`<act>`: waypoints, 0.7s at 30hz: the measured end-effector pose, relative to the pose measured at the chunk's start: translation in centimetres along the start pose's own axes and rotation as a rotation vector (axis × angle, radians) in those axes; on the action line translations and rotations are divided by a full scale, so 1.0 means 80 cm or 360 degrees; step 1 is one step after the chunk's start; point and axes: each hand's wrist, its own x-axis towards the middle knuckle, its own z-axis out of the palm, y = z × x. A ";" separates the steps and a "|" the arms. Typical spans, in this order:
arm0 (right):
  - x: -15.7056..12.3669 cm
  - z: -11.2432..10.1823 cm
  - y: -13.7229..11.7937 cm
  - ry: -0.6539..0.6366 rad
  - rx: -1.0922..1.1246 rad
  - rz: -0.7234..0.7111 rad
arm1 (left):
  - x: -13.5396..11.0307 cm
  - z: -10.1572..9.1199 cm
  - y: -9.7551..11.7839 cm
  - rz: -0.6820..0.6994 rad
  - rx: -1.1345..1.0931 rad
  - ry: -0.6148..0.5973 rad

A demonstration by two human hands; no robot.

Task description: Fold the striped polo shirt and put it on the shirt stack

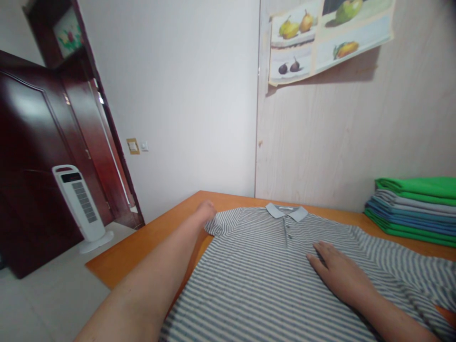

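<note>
A grey-and-white striped polo shirt (270, 275) lies spread front side up, its plain grey collar toward the wall and its buttoned placket showing. My left hand (205, 211) is stretched out to the left sleeve, with its fingers closed at the sleeve's end; the fingertips are partly hidden. That sleeve is bunched in small folds beside the hand. Resting flat on the chest of the shirt, right of the placket, is my right hand (337, 270), fingers extended and holding nothing. The right sleeve spreads out toward the right edge of the view with some wrinkles.
The shirt lies on an orange-brown wooden table (142, 251) set against the wall. A stack of folded clothes (413, 209) in green, grey and blue sits at the back right. A white tower heater (83, 206) stands on the floor at left, near a dark red door (32, 156).
</note>
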 end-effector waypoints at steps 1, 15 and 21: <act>0.000 0.000 0.000 -0.0001 -0.0001 0.0001 | -0.002 0.003 0.010 0.0075 0.0009 -0.0018; 0.000 -0.005 -0.003 -0.0033 0.0003 0.0005 | -0.041 0.022 0.047 0.0673 -0.0004 -0.0265; 0.002 -0.004 -0.002 -0.0038 -0.0011 0.0002 | -0.060 0.042 0.029 0.0747 0.0171 -0.0438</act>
